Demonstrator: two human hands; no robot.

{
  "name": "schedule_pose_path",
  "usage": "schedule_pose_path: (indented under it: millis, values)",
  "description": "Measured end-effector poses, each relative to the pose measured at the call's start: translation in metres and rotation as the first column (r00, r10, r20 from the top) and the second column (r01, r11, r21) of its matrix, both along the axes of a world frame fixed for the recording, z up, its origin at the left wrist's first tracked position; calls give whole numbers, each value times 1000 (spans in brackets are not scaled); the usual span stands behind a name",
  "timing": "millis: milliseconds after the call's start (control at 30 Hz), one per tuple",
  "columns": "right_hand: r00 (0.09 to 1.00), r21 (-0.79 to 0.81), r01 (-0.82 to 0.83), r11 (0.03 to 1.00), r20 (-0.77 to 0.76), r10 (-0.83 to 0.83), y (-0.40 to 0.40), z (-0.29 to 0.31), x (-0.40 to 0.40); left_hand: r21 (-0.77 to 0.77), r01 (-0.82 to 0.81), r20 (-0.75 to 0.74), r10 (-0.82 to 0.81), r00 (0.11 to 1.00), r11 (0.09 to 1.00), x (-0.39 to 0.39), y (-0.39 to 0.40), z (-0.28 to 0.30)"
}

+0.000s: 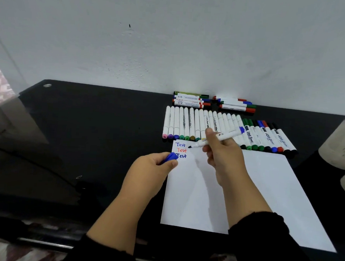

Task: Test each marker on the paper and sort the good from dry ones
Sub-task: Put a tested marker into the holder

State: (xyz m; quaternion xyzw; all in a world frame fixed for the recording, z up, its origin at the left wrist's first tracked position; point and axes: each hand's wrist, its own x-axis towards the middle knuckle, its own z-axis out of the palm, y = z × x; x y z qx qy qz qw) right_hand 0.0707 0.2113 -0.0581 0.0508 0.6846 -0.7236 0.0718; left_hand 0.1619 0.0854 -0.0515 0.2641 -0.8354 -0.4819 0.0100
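Right hand (219,151), centre of frame, gripping an uncapped white marker (217,137) between thumb and curled fingers, held above the sheet. Long axis slanted: dark tip low and to the left, just beside the first written word; blue tail end high and to the right, over the row of pens. Left hand (155,169), lower and further left, pinching a blue cap (169,157) between thumb and forefinger at the left edge of the paper (265,186), beside the third word.

Key relation: cap down and left of the tip, well within reach along the marker's own line; open end of the cap hidden, so facing cannot be told. Left hand nearer the tip, right hand steering the barrel. Likely next: either one more stroke or tip into cap; hard to say which from here.

Three words reading "Test" at the paper's upper left corner, blue, red, blue. Rest of the sheet blank, shadowed by the forearms.

Further out, above the paper: a long row of white markers (190,124) side by side, coloured ends toward the viewer, continuing right into whiteboard markers (268,137) with green, black, blue and red caps. Behind these, against the wall, two small piles (213,102), perhaps the sorted ones. All on a black glossy worktop (86,135). At the right edge, a pale cup (338,144) holding more pens.
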Motion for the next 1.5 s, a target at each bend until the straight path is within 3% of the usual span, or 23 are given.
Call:
schedule_pose_path:
  millis: [133, 367, 1033, 1500]
  values:
    - [997, 167, -42, 985, -58, 52, -8, -5, -1, -35, -34, -3, 34, 999, 999, -10, -12, -3]
    - [986, 308, -42, 951, -141, 89, -21, -14, 0, -121, 2, 25, 1, 1000, 993, -25, -25, -9]
    - [960, 415, -53, 908, -230, 162, -29, -31, 3, -129, 17, 4, -17, 1000, 992, -29, -27, -16]
    - [963, 364, -23, 931, -241, 118, -25, -32, 2, -121, 28, 16, -27, 1000, 992, -29, -25, -16]
